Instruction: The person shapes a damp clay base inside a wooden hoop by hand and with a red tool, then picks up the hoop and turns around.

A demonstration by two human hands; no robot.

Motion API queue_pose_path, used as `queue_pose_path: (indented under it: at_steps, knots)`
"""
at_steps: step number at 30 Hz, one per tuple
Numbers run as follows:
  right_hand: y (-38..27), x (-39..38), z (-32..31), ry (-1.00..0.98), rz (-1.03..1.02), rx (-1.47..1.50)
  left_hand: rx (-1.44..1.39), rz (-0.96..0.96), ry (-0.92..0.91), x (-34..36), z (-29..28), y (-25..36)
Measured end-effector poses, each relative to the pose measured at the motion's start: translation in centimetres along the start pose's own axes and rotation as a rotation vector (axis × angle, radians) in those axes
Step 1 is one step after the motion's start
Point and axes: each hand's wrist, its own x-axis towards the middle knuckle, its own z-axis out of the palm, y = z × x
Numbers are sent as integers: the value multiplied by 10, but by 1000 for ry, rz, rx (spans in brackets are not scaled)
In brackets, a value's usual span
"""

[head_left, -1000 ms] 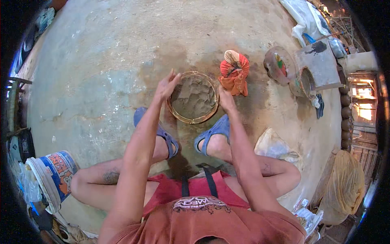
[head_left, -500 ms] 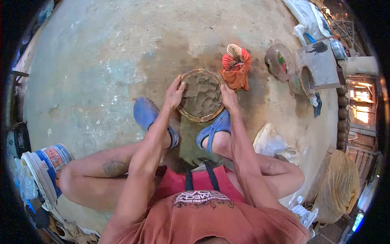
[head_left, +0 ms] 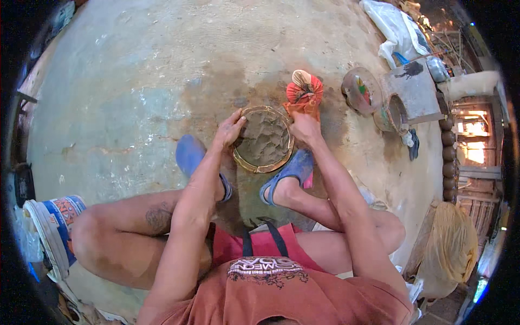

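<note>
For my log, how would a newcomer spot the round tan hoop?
On the grey concrete floor, find the blue rubber clogs. Near their toes, between left hand and right hand, is the hoop, lumpy greyish material inside, unlike the reddish cloth bundle alongside.

I see the left hand gripping the left edge of a shallow round frame with a tan, banded rim, packed with lumpy grey-brown clay. The right hand lies against the opposite edge, its fingertips partly hidden from me, overlapping the lower folds of a knotted red-orange cloth bundle with a pale top. Below the frame I can make out two blue rubber clogs on the stained concrete floor. Over to the right I have a grey rectangular slab; at far left, a tilted white-and-blue plastic bucket.
</note>
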Motion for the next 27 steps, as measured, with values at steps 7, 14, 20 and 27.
queue_pose_path:
  at_steps: [7, 14, 20, 27]
  knots:
    - [-13, 55, 15, 31, -433, -601, 360, -68, -202, 32, 8, 62]
    - [-36, 48, 32, 43, -441, -722, 374, 101, -255, 61, 31, 60]
    - [-48, 33, 37, -51, -389, -697, 575, 106, -242, 57, 37, 60]
    - [-63, -6, 46, -282, -227, -648, 557, 82, -271, 60, 41, 76]
